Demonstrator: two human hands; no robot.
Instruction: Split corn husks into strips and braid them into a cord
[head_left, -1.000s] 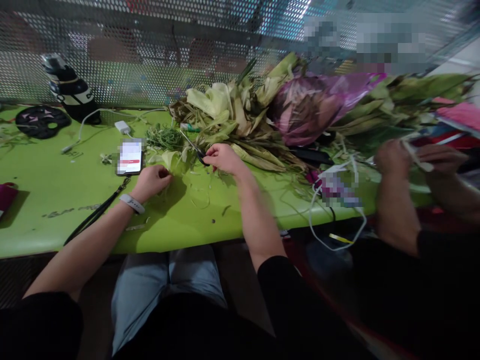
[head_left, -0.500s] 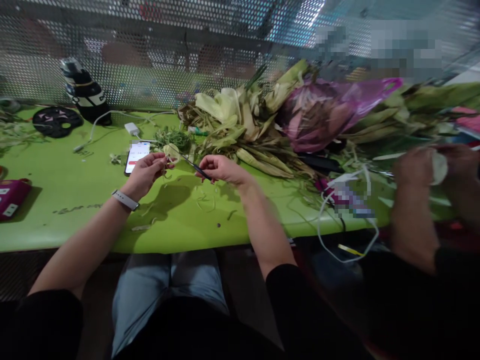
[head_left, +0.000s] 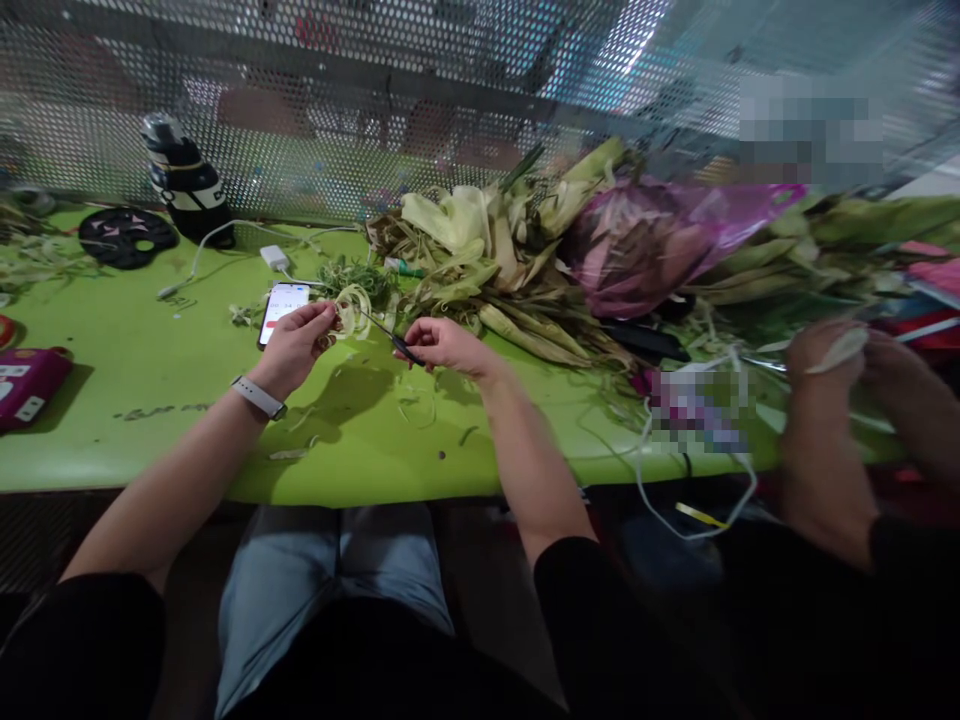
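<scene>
My left hand (head_left: 294, 345), with a white band on its wrist, is raised over the green table (head_left: 135, 400) and pinches a curled pale strip of leaf (head_left: 351, 310). My right hand (head_left: 444, 345) is closed on a pair of small scissors (head_left: 390, 335), whose blades point left toward the strip. Both hands hover just in front of a pile of corn husks and leaves (head_left: 480, 260).
A phone (head_left: 282, 308) lies lit behind my left hand, with a charger and cable (head_left: 274, 257) beyond it. A dark bottle (head_left: 184, 185) and black disc (head_left: 126, 236) stand far left. A pink bag (head_left: 645, 245) lies in the leaves. Another person's hands (head_left: 832, 365) work at right.
My left hand rose off the table with the leaf strip. My right hand turned the scissors toward it. The view shifted slightly left and down.
</scene>
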